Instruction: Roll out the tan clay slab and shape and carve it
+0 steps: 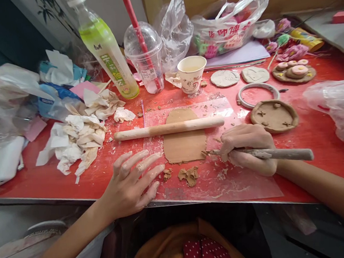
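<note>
A flat slab of brown clay lies on a clear plastic sheet, with a wooden rolling pin resting across it. My right hand is closed around a clay-smeared clay knife with a long grey handle. The tool's tip is at the slab's lower right edge. On the left, my left hand rests with fingers spread near the table's front edge, holding nothing. Torn clay scraps sit between my hands, below the slab.
Crumpled tissues lie left. Behind stand a green drink bottle, a domed plastic cup and a paper cup. To the right are a tape roll, a shallow clay dish, pale clay discs and a plastic bag.
</note>
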`<action>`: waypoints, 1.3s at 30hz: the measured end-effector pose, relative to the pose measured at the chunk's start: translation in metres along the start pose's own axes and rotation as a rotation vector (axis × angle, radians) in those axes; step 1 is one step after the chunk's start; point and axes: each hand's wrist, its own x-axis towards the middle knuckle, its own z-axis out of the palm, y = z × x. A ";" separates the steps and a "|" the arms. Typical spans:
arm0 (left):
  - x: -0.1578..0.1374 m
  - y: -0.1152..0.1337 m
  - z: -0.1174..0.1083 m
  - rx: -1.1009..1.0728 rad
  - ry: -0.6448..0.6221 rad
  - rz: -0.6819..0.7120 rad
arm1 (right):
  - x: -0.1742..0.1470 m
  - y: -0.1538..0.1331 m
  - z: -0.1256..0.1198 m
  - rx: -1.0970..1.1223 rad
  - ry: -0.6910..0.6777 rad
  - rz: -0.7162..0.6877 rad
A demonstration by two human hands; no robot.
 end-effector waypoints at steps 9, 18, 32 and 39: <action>-0.005 0.011 0.000 -0.061 -0.079 -0.061 | 0.001 -0.001 0.000 -0.024 -0.009 0.003; 0.032 0.031 0.002 -0.184 -0.188 0.241 | 0.001 0.000 0.000 -0.035 -0.014 -0.002; 0.033 0.029 0.007 -0.198 -0.158 0.371 | -0.001 0.000 -0.003 -0.022 0.051 0.004; 0.021 0.014 0.000 -0.241 -0.107 0.381 | -0.002 0.001 -0.002 -0.028 0.045 -0.010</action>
